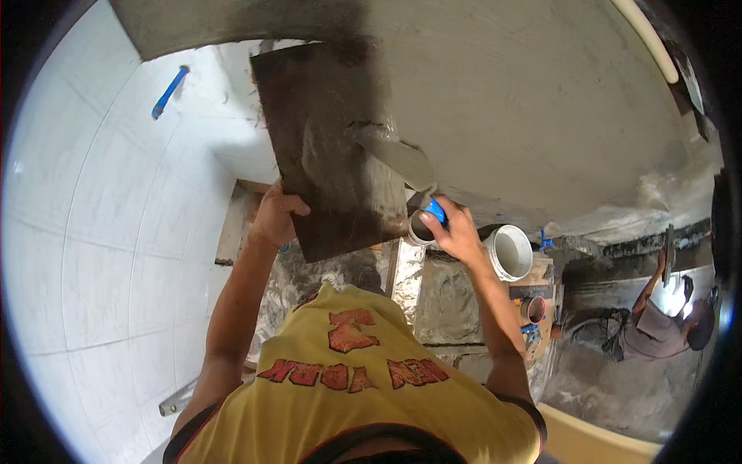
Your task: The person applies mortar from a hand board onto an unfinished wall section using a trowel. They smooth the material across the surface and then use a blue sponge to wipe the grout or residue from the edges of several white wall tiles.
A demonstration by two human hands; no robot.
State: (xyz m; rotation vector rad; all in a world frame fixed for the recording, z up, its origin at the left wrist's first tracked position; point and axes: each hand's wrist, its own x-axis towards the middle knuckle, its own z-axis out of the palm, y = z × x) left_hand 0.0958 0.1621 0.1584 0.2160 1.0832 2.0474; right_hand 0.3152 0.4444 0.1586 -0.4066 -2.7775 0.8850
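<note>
My yellow shirt, with its red print, lay nearest the head camera. To my left stood a white tiled wall with a blue pipe sticking out near its top. A broad grey plastered surface spread ahead and to the right. Below it stood a white bucket and, partly behind my hand, a smaller pot. Farther right, well apart from me, another person had an arm raised.

Both my arms reached forward, the left nearly straight, the right slanting inward.

My left hand was closed on the lower left edge of a dark flat board, thumb on the near face, other fingers hidden behind. The board was tilted before the plaster. My right hand gripped the blue handle of a trowel. Its smeared blade overlapped the board's right side; I couldn't tell whether they touched.
</note>
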